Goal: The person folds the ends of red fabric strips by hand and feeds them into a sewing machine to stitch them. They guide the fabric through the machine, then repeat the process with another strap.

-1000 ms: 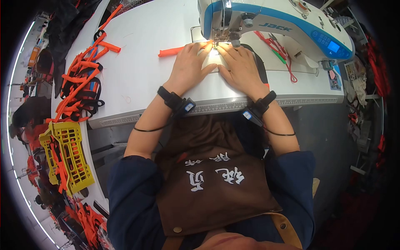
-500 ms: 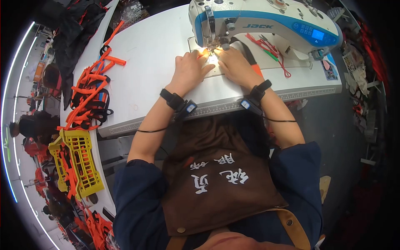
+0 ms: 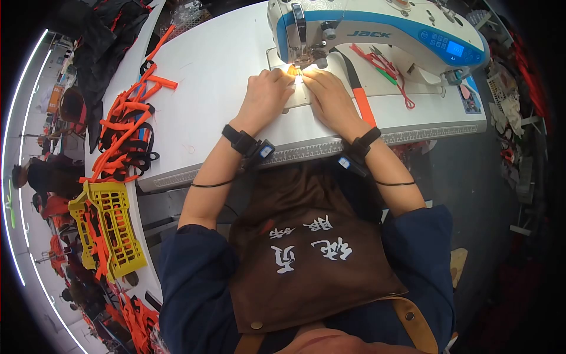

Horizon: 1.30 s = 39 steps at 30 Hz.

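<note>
Orange piece (image 3: 292, 70) sits right by the presser foot (image 3: 299, 75) of the sewing machine (image 3: 377, 36), just ahead of and between both hands' fingertips. Left hand (image 3: 263, 97) comes in from the left, fingers bent and bunched, tips at the piece; right hand (image 3: 331, 100) from the right, fingers close together, fairly straight, tips by the foot. Neither is spread wide; can't tell if either pinches the cloth or only presses it down. Left looks marginally nearer, though lamp glare there makes that iffy. Piece's long axis: mostly covered, can't tell. Black-and-orange strap (image 3: 364, 106) lies just outside the right hand, long axis slanting from the machine toward the table's (image 3: 206, 76) front edge, orange end nearer the person. Can't tell if it joins the piece.
</note>
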Each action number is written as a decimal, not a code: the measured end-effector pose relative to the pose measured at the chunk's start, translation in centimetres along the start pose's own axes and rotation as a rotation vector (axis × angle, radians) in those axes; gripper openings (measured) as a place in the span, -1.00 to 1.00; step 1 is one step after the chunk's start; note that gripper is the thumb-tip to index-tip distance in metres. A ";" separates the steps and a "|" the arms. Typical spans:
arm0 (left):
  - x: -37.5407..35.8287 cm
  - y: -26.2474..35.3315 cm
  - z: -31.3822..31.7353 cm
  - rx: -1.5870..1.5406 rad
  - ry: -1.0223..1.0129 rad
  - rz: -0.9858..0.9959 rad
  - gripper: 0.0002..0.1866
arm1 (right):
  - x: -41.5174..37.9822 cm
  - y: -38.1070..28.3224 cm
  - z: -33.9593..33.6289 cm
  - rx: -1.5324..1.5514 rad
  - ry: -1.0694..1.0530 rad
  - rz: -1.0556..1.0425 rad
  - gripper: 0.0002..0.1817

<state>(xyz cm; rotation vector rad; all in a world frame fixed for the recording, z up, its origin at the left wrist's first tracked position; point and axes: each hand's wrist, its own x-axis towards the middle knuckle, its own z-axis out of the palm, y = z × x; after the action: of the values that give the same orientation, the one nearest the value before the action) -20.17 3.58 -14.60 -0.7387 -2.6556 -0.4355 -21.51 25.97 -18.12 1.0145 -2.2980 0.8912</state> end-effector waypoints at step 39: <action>-1.3 0.7 1.8 0.034 0.055 -0.135 -0.61 | 0.0 -1.4 -0.4 -0.047 -0.076 0.071 -0.58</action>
<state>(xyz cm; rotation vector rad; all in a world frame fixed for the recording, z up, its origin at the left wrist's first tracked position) -19.15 4.28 -16.60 -0.5311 -2.6638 -0.4382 -20.36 25.51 -17.30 0.9677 -2.4199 0.8361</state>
